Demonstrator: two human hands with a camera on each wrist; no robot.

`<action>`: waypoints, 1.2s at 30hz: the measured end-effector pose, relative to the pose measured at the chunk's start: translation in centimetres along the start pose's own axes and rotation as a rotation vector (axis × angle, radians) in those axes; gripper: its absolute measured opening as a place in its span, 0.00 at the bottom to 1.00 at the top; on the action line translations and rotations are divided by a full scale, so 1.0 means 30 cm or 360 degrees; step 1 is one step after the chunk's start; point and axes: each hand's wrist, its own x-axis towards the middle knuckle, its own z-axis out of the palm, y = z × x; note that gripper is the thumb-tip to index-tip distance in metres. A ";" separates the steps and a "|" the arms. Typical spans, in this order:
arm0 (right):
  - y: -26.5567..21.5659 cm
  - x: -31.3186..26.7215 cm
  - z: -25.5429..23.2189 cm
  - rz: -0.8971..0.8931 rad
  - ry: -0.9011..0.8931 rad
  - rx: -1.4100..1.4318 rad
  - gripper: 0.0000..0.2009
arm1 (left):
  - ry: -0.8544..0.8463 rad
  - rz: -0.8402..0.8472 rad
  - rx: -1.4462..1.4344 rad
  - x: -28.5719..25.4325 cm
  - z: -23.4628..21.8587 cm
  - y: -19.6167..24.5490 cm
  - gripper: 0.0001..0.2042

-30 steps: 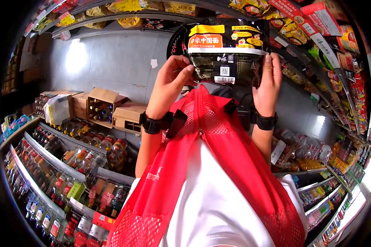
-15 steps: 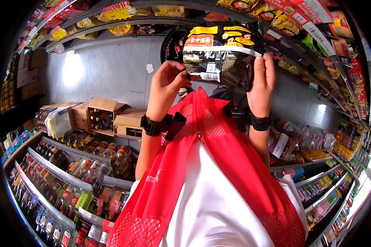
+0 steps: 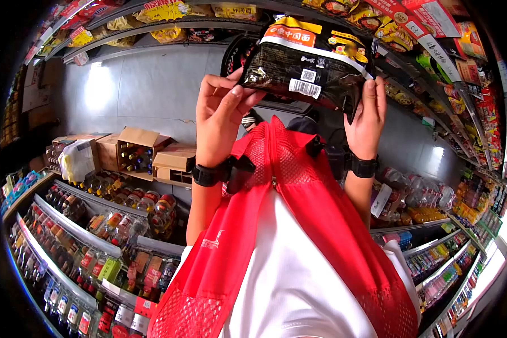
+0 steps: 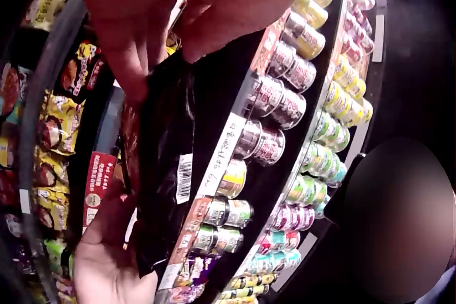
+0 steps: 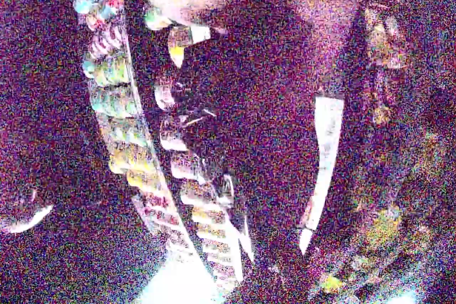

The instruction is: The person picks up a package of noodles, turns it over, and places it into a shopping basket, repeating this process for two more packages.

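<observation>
Noodle pack newly tipping right end down, barcode staying in view; left hand, right hand pinching edges.

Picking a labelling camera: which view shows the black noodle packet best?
Head: the black noodle packet shows its broad face there, with the barcode large and clear. Left wrist shows the packet only as a narrow dark strip, barcode small. Right wrist is too noisy to make it out surely.

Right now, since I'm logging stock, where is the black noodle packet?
In the head view, the black noodle packet is at upper centre, held between the left hand and right hand, beyond the red vest.
</observation>
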 end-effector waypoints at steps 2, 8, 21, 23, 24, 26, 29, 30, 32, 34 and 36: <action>0.011 0.002 -0.007 -0.0056 -0.0080 0.0216 0.14 | -0.0005 -0.0049 -0.0185 0.000 0.000 -0.003 0.02; -0.087 -0.014 0.067 0.0134 -0.0293 0.0889 0.11 | 0.0034 -0.0154 -0.0523 -0.013 -0.021 0.013 0.02; -0.036 -0.034 0.035 0.0109 -0.0144 0.0313 0.19 | 0.0068 -0.0219 0.0227 -0.030 -0.016 0.014 0.03; -0.049 -0.030 0.046 0.0210 -0.0032 0.0361 0.17 | 0.0081 -0.0264 0.0147 -0.030 0.008 0.025 0.02; -0.058 -0.035 0.052 0.0144 -0.0007 0.0288 0.16 | 0.0093 -0.0290 0.0108 -0.033 0.016 0.028 0.02; -0.074 -0.036 0.066 0.0039 0.0065 0.0141 0.11 | 0.0070 -0.0280 0.0092 -0.036 -0.001 0.025 0.02; -0.058 -0.002 0.064 -0.0358 0.0105 -0.0329 0.09 | 0.0019 -0.0218 0.0066 -0.036 -0.006 0.023 0.02; -0.059 -0.004 0.056 -0.0381 0.0111 -0.0450 0.10 | -0.0004 -0.0218 0.0032 -0.039 -0.004 0.028 0.02; -0.066 0.000 0.045 -0.0429 0.0120 -0.0688 0.10 | -0.0047 -0.0215 -0.0033 -0.038 0.000 0.028 0.02; -0.072 -0.004 0.046 -0.0471 0.0146 -0.0758 0.10 | -0.0080 -0.0196 -0.0009 -0.037 -0.002 0.024 0.02; -0.079 -0.009 0.045 -0.0507 0.0147 -0.0819 0.10 | -0.0073 -0.0182 0.0015 -0.043 -0.001 0.022 0.02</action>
